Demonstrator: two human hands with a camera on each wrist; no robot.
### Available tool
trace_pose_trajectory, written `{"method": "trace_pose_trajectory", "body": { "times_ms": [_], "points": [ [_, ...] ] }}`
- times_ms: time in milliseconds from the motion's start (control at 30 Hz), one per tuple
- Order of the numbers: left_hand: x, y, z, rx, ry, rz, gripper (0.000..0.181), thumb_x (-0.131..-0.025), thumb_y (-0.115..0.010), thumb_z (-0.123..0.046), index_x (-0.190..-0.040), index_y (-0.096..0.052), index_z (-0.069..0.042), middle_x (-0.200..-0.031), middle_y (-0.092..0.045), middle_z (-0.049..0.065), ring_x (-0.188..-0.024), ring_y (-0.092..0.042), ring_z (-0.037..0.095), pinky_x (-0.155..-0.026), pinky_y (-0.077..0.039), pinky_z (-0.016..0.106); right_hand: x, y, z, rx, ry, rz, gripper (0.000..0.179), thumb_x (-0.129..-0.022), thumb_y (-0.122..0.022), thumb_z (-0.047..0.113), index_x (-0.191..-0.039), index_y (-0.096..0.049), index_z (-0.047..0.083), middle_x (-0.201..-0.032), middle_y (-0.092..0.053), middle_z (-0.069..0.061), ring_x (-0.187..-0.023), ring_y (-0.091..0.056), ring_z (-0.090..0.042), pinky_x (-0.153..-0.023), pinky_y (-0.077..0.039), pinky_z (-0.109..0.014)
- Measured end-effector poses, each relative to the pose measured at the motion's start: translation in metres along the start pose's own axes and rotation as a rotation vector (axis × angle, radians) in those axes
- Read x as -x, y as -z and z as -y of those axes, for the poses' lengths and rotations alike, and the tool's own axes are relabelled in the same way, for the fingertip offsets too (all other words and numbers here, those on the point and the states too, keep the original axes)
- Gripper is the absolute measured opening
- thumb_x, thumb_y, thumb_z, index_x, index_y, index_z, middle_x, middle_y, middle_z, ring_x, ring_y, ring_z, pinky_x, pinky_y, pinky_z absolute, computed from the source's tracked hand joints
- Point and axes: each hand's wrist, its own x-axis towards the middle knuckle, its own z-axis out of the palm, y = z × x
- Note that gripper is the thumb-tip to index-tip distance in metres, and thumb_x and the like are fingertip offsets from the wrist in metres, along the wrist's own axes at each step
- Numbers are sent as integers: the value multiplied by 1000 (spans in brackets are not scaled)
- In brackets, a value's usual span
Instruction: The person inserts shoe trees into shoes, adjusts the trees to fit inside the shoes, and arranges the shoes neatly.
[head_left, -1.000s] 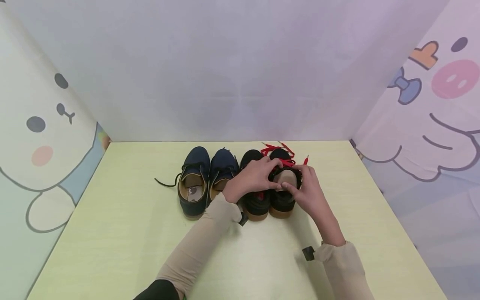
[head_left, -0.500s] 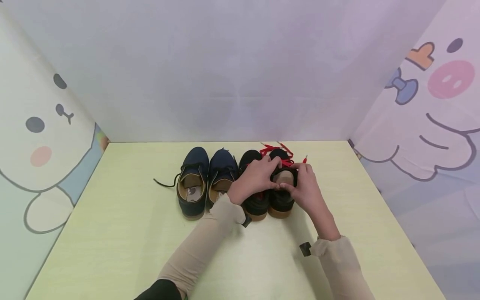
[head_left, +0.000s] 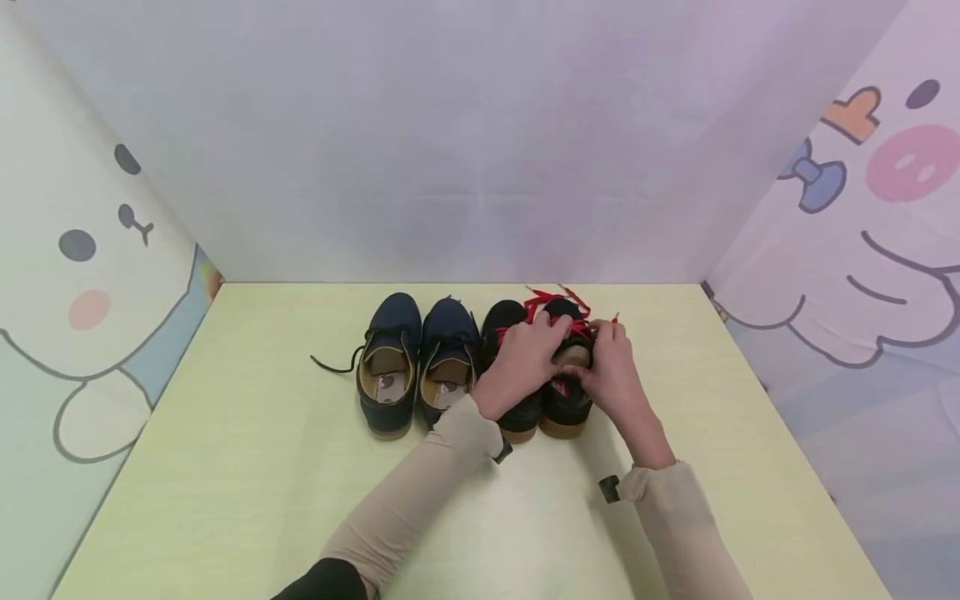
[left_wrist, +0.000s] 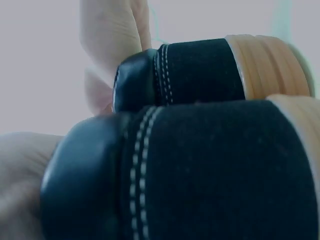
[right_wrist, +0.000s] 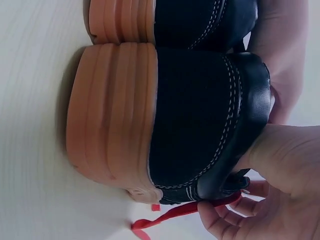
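Both hands work at the opening of the right black shoe (head_left: 566, 410), which has red laces (head_left: 576, 327) and a tan sole. From its left side my left hand (head_left: 525, 360) holds the collar, fingers forward by the laces and thumb at the opening. On the other side my right hand (head_left: 618, 375) pinches the collar's edge; in the right wrist view its thumb goes inside while fingers (right_wrist: 212, 220) stay outside near a red lace (right_wrist: 175, 213). The pale tongue (head_left: 574, 357) shows between the hands. The left black shoe (head_left: 517, 417) stands alongside, partly covered by my left hand.
Two navy shoes, one (head_left: 390, 358) with a loose dark lace (head_left: 333, 367) and the other (head_left: 450, 333) beside it, stand to the left, toes pointing away. All sit on a pale table (head_left: 247, 417) before a light backdrop (head_left: 472, 142).
My left hand has shifted slightly right and nearer. The pale tongue has drawn forward out of the opening, so pink insole shows at the heel. The shoes keep their places.
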Motion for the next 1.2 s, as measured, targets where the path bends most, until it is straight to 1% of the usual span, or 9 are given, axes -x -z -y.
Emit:
{"method": "trace_pose_trajectory", "body": {
  "times_ms": [133,233,367,533,667,767,967,1133,1200],
  "points": [
    [0,2,4,-35,-21,19,40,-99,-70,-45,-127,-57,-20,-105,-65,8,-62,-59,21,-56,-54,29,-3,0,1,15,5,-14,91,-83,-89,12,-150,-33,-14,-136,-45,-38,-126,-49,-55,-110,-44,-62],
    [0,4,5,-34,-26,37,24,-104,-64,-35,-124,-59,-23,-105,-64,7,-60,-56,21,-56,-54,28,-4,0,2,30,10,-15,82,-83,-89,12,-145,-42,-14,-131,-47,-35,-120,-52,-52,-106,-47,-61],
    [1,5,8,-18,-33,26,13,-108,-58,-30,-119,-62,-25,-101,-63,6,-59,-54,20,-55,-52,27,-6,-1,1,43,15,-20,67,-80,-90,11,-132,-54,-12,-121,-48,-29,-109,-53,-46,-98,-50,-58],
    [1,4,10,6,-32,9,14,-108,-58,-27,-119,-66,-28,-97,-62,5,-57,-52,19,-54,-51,27,-9,-5,2,52,-20,-38,59,-79,-90,9,-125,-57,-8,-118,-49,-25,-105,-53,-42,-93,-52,-56],
    [1,5,10,11,-27,5,16,-107,-58,-26,-120,-67,-29,-99,-63,5,-58,-53,19,-56,-54,28,-10,-8,4,39,-43,-47,56,-80,-89,9,-124,-59,-6,-117,-50,-24,-105,-54,-42,-93,-52,-56],
    [2,4,10,18,-18,-4,14,-107,-58,-27,-118,-68,-29,-99,-64,4,-60,-54,20,-58,-55,29,-9,-8,3,15,-33,-47,57,-80,-90,9,-126,-59,-6,-117,-49,-24,-106,-54,-42,-95,-51,-57],
    [6,3,8,32,3,-1,10,-107,-59,-33,-113,-66,-27,-95,-63,1,-61,-52,18,-56,-47,28,-5,-5,-5,-20,15,-35,61,-82,-89,8,-131,-57,-8,-122,-48,-26,-109,-55,-44,-100,-50,-58],
    [11,4,6,-11,3,8,23,-106,-60,-40,-125,-66,-28,-100,-67,1,-63,-55,16,-61,-49,30,-1,-3,-10,-14,36,-17,65,-85,-86,10,-138,-55,-7,-127,-47,-27,-113,-56,-46,-102,-49,-59],
    [13,3,8,-5,-6,12,30,-106,-60,-40,-133,-64,-29,-106,-68,0,-71,-61,16,-70,-53,31,1,-1,-11,-5,40,-7,65,-87,-85,10,-142,-53,-7,-128,-47,-27,-114,-56,-46,-102,-49,-59]
  ]
}}
